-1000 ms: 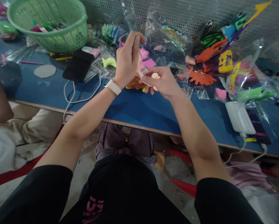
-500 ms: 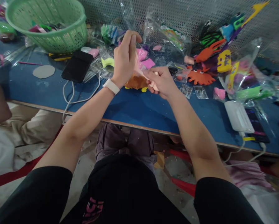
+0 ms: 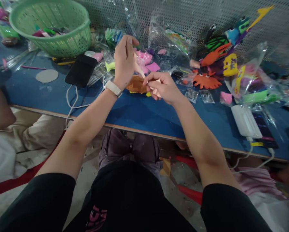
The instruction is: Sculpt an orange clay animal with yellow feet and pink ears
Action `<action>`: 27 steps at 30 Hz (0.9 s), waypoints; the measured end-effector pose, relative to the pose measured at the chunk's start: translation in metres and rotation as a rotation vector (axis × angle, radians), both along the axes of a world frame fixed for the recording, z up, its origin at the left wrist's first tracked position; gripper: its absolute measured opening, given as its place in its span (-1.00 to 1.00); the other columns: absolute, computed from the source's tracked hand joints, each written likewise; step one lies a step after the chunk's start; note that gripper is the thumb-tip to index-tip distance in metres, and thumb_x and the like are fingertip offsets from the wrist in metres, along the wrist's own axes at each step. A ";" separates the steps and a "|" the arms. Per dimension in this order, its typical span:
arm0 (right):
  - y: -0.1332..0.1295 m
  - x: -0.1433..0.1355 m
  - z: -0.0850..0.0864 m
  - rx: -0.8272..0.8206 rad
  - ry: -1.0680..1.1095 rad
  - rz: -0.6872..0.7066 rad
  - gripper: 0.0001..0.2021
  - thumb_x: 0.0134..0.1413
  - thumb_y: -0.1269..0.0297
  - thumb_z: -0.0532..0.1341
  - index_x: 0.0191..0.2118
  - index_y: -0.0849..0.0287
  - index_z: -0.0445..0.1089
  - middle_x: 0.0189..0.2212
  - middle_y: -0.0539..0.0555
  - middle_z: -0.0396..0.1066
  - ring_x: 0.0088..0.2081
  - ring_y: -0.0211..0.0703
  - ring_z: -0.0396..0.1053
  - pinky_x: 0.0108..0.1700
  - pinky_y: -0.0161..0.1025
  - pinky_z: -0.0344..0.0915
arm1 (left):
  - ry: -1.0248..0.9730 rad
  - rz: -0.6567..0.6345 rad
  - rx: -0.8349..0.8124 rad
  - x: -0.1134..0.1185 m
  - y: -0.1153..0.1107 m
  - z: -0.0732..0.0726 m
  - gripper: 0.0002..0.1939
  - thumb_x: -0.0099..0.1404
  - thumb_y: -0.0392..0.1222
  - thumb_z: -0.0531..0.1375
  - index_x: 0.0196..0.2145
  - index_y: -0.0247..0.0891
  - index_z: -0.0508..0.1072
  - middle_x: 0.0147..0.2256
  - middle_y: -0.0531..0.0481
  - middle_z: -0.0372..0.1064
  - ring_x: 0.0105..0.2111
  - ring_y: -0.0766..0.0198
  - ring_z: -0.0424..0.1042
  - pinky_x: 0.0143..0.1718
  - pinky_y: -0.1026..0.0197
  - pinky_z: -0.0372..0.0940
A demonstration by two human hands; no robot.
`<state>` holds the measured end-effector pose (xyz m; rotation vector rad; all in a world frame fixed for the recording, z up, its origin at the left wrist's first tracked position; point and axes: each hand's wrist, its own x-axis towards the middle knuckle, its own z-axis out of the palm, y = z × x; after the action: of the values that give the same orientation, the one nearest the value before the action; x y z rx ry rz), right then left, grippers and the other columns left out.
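My left hand (image 3: 125, 61), a pale band on its wrist, is raised over the table with its fingers bent round soft pale pink modelling clay (image 3: 139, 68). A tapering tail of this clay points toward my right hand (image 3: 163, 87). The right fingers are closed on another pale lump (image 3: 156, 85), thumb and forefinger pinched near the tail's tip. Whether the two parts still join is too fine to tell. Beneath and between the hands lies a brown-orange clay shape (image 3: 136, 85) with yellow bits at its lower edge, partly hidden by the left hand.
Left stand a green basket (image 3: 59, 43), a black phone (image 3: 81, 70) with white cable and a grey disc (image 3: 47, 76). Behind are pink clay pieces (image 3: 152, 67). An orange clay crab (image 3: 207, 80), plastic bags and a white power bank (image 3: 246, 120) lie right. People sit on both sides.
The pale clay between my hands has drawn out into a thin, pointed tail. My left hand has shifted slightly left, and my right hand a little left and down.
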<state>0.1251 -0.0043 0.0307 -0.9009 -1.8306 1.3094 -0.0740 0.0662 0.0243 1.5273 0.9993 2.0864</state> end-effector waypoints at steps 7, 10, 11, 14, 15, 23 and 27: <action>0.008 0.001 -0.010 0.026 0.118 -0.051 -0.23 0.25 -0.64 0.31 -0.48 -0.01 0.19 -0.64 -0.11 0.05 -0.65 -0.31 0.02 -0.69 -0.25 0.02 | -0.023 -0.008 -0.020 0.000 0.007 -0.006 -0.40 0.49 0.62 0.17 -0.45 0.21 0.59 -0.37 -0.19 0.42 -0.29 -0.17 0.31 -0.12 -0.21 0.23; 0.006 0.002 -0.013 0.126 0.031 -0.122 -0.22 0.26 -0.73 0.23 -0.38 -0.02 0.35 -0.65 -0.07 0.12 -0.61 -0.15 0.26 -0.62 -0.20 0.26 | -0.037 0.005 -0.032 0.002 0.008 -0.008 -0.36 0.54 0.63 0.14 -0.45 0.18 0.58 -0.40 -0.15 0.38 -0.33 -0.11 0.28 -0.17 -0.17 0.21; 0.004 0.002 -0.013 0.181 0.013 -0.148 -0.24 0.27 -0.73 0.24 -0.31 -0.03 0.42 -0.63 -0.05 0.20 -0.56 -0.09 0.37 -0.57 -0.17 0.35 | -0.035 0.008 -0.036 0.002 0.008 -0.008 -0.34 0.55 0.63 0.13 -0.44 0.15 0.57 -0.41 -0.13 0.36 -0.34 -0.07 0.28 -0.18 -0.16 0.22; -0.003 0.003 -0.012 0.336 -0.041 -0.180 -0.35 0.31 -0.61 0.33 -0.04 -0.08 0.53 -0.45 0.04 0.51 -0.34 0.09 0.62 -0.37 -0.08 0.54 | -0.005 -0.024 -0.047 0.001 0.009 -0.010 -0.29 0.57 0.64 0.13 -0.41 0.05 0.57 -0.43 -0.09 0.34 -0.34 0.01 0.29 -0.19 -0.11 0.25; -0.005 0.003 -0.011 0.371 -0.069 -0.186 -0.38 0.33 -0.56 0.35 0.04 -0.10 0.53 -0.38 0.07 0.58 -0.26 0.14 0.66 -0.29 -0.05 0.58 | -0.008 -0.035 -0.042 0.001 0.009 -0.010 -0.29 0.57 0.64 0.14 -0.41 0.04 0.58 -0.43 -0.09 0.33 -0.35 0.01 0.28 -0.20 -0.10 0.24; 0.000 0.001 -0.015 0.575 -0.212 -0.299 -0.50 0.37 -0.39 0.37 0.08 -0.10 0.55 -0.18 0.15 0.63 0.04 0.27 0.64 0.02 0.12 0.61 | -0.051 -0.102 -0.043 0.007 0.010 -0.012 -0.43 0.44 0.62 0.25 -0.49 0.22 0.60 -0.37 -0.15 0.49 -0.26 -0.15 0.35 -0.04 -0.22 0.30; -0.008 0.005 -0.010 0.470 -0.163 -0.242 -0.37 0.34 -0.59 0.29 -0.26 -0.06 0.43 -0.47 0.02 0.30 -0.28 0.07 0.45 -0.18 -0.03 0.48 | -0.057 -0.062 -0.052 0.007 0.010 -0.011 -0.50 0.45 0.54 0.23 -0.48 0.27 0.61 -0.36 -0.17 0.50 -0.25 -0.20 0.35 -0.04 -0.25 0.29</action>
<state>0.1297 -0.0123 0.0204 -0.9482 -1.9640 0.6320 -0.0666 0.0762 0.0130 1.4467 0.9657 2.0339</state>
